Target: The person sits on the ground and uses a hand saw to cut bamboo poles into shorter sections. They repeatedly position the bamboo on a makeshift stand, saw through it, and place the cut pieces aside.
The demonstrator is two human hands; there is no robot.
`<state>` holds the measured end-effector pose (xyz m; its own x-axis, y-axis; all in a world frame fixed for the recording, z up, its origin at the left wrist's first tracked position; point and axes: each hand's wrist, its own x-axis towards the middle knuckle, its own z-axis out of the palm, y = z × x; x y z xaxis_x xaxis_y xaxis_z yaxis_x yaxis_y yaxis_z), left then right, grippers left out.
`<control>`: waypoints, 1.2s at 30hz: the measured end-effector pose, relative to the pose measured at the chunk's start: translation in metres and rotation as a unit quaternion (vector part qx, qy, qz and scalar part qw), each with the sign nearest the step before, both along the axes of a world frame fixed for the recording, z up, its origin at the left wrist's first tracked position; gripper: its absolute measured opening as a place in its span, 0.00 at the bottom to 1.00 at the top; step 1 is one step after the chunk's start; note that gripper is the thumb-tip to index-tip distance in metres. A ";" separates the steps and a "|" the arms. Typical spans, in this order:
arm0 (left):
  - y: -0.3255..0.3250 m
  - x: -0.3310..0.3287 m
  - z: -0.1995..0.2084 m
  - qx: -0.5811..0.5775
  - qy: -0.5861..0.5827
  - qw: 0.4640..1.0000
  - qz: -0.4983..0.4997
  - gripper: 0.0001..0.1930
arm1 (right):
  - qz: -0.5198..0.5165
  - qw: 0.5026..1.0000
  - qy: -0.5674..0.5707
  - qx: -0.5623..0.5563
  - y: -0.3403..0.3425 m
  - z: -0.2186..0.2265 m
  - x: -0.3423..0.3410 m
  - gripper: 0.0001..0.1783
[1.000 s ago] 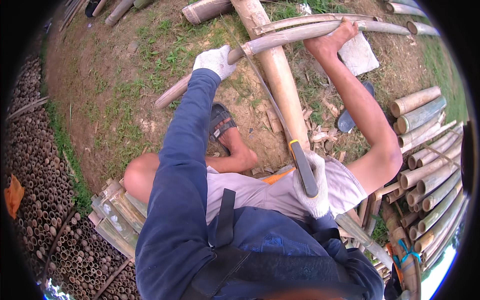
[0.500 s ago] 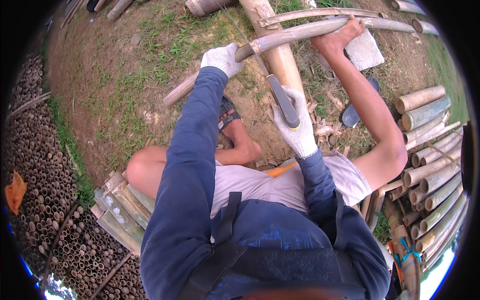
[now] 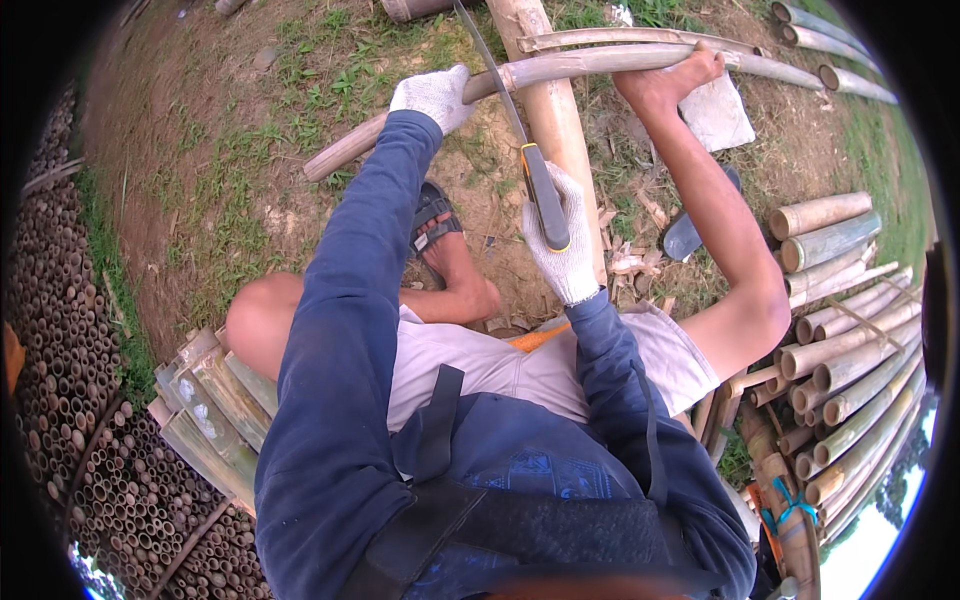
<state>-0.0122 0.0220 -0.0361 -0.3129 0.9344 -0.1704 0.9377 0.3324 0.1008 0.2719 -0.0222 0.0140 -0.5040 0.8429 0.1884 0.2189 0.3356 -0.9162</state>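
Bamboo was what both of your gloved hands were set on. Your left hand (image 3: 433,97) was closed around a thin curved bamboo pole (image 3: 620,66) whose long axis ran left to right across the far part of the scene, one end trailing down to the left past your grip, the other pinned under your bare foot (image 3: 665,85) on the right. Your right hand (image 3: 562,245) was clenched on the dark handle of a long knife (image 3: 520,140), nearer to you than the pole. From that grip the blade pointed away and slightly left, its far part crossing the pole just right of your left hand. A thicker bamboo trunk (image 3: 555,120) lay beneath, running near to far. Cut bamboo lengths (image 3: 850,330) were stacked on your right.
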 end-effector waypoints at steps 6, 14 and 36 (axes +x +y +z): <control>-0.005 0.003 0.007 0.005 -0.013 1.000 -0.016 0.19 | 0.003 0.999 -0.023 -0.030 -0.006 -0.018 0.015 0.32; -0.007 0.000 -0.014 0.057 0.003 0.998 -0.012 0.19 | 0.001 0.999 -0.018 -0.047 -0.009 -0.013 0.004 0.33; -0.016 0.014 -0.019 0.134 0.060 0.989 -0.015 0.18 | 0.009 0.998 -0.042 -0.035 -0.008 0.028 0.015 0.33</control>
<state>0.0020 0.0063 -0.0548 -0.2871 0.9502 0.1209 0.9574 0.2806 0.0683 0.2872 -0.0298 0.0418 -0.5314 0.8428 0.0847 0.2908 0.2754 -0.9163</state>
